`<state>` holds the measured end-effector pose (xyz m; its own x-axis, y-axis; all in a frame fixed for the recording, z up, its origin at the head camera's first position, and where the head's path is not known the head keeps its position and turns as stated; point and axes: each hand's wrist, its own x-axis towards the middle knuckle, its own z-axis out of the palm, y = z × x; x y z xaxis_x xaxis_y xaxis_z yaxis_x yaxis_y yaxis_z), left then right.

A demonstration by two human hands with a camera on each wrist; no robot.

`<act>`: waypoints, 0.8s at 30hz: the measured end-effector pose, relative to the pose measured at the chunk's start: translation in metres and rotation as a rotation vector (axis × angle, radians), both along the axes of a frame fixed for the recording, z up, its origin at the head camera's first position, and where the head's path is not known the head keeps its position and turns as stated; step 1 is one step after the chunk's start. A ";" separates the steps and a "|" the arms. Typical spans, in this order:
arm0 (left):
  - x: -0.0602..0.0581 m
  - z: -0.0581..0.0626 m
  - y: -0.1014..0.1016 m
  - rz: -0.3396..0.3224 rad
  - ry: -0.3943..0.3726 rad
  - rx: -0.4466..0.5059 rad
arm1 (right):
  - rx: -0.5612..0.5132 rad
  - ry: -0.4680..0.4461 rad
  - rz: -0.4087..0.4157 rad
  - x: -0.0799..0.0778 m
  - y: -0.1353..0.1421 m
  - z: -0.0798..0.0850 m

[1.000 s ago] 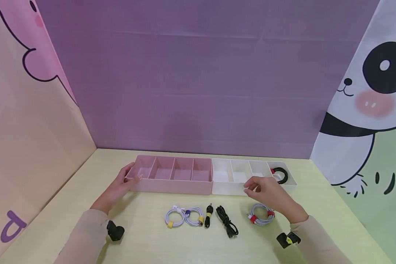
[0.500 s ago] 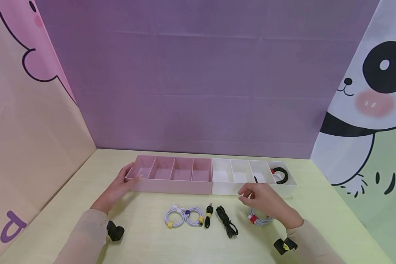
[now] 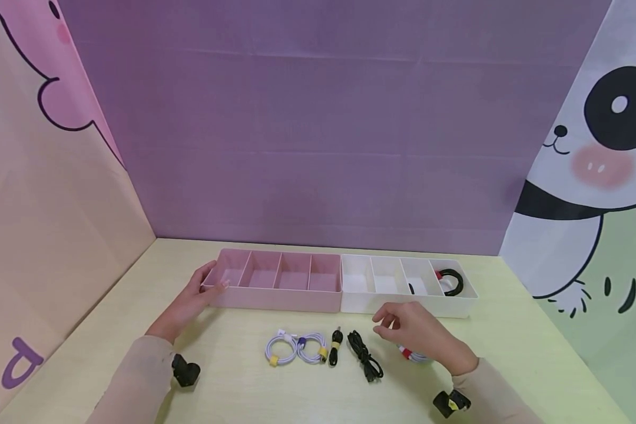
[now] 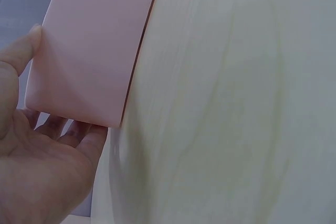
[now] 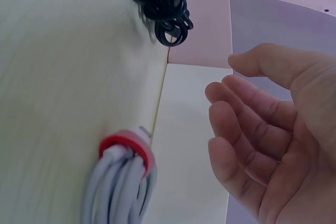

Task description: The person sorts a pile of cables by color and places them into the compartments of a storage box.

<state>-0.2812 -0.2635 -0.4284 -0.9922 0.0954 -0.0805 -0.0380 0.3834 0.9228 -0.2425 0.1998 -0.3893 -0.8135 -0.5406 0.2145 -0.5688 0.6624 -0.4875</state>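
Observation:
My left hand [image 3: 189, 299] grips the left end of a pink divided box [image 3: 275, 298]; in the left wrist view the thumb rests at its rim and the fingers lie against its end wall. My right hand [image 3: 418, 333], relaxed and holding nothing, hovers in front of a white divided box [image 3: 363, 303]. Beneath it, partly hidden, lies a coiled white cable [image 5: 118, 187] with red ties. Left of that hand is a bundled black cable [image 3: 365, 356]. In the white box, a black coiled cable [image 3: 459, 284] fills the rightmost compartment, and a black bit [image 3: 411, 289] shows in the neighbouring one.
Farther left on the table [image 3: 254, 394] lie a small black cable [image 3: 335, 347] with a yellow tie and two coiled white cables, one [image 3: 311, 357] beside the other [image 3: 269, 347]. A purple backdrop [image 3: 318, 147] rises behind the boxes.
My right hand has drawn back from the white box, down and to the left, now covering most of the red-tied cable. A black bit has appeared in the third white compartment. My left hand stays put.

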 end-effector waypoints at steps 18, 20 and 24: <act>0.000 0.000 -0.001 0.008 -0.034 -0.010 | 0.031 -0.078 -0.002 0.009 -0.013 -0.015; 0.000 0.000 0.000 0.008 -0.036 -0.014 | 0.034 -0.088 -0.007 0.010 -0.014 -0.015; 0.000 0.001 0.000 0.007 -0.034 -0.014 | 0.047 -0.100 -0.025 0.013 -0.017 -0.014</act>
